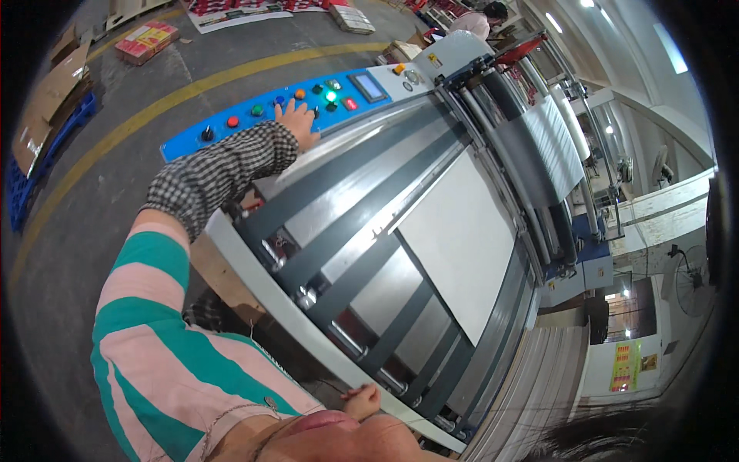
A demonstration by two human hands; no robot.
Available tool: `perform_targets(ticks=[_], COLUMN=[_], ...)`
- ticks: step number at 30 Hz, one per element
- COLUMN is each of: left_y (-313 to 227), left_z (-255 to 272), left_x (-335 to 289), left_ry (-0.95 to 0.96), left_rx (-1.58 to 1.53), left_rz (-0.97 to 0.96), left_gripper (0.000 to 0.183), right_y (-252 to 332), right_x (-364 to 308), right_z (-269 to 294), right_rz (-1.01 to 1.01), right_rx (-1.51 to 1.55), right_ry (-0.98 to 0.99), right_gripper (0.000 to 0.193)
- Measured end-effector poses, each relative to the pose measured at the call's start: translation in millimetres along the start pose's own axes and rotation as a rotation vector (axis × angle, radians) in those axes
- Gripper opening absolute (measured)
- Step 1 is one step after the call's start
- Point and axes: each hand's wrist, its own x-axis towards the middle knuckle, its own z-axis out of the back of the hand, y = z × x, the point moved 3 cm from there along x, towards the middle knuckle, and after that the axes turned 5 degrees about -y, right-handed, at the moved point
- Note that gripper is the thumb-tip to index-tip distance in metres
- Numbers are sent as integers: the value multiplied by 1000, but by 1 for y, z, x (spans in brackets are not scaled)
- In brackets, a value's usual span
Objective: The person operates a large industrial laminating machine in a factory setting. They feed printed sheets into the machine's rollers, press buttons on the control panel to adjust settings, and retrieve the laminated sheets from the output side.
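Note:
My left hand [297,125], in a black-and-white checked sleeve cover, reaches to the blue control panel [254,131] on the machine's far left side. Its fingers are stretched and apart over the buttons, close to a blue button [279,101], an orange button [299,94] and a black knob [314,112]. Which one it touches, I cannot tell. Low in the picture my right hand [362,400] is curled closed beside the machine's pale front rail [308,346]; nothing shows in it. A large white sheet [462,239] lies flat on the dark conveyor belts [369,269], near the rollers.
Dark rollers [504,100] carry a grey shiny web [543,146] across the machine's far end. Red-and-yellow packages [146,41] and cardboard [54,108] on a blue pallet [46,162] stand on the floor at left. Another person [473,21] is behind the machine. A fan [693,277] stands right.

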Motion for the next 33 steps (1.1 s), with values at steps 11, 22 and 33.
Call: perform_targets(ticks=[11, 22, 33], left_y=[20, 115, 102], left_z=[-30, 49, 13], left_x=[116, 128, 77], left_ry=[163, 222, 63], left_rx=[142, -211, 105], left_rz=[-102, -273, -480], left_gripper=[74, 39, 56], right_y=[-26, -35, 140], right_x=[3, 8, 88], right_z=[-20, -22, -96], right_rz=[181, 114, 254], right_rx=[-352, -423, -126], right_ry=[-791, -888, -460], right_gripper=[34, 37, 24])
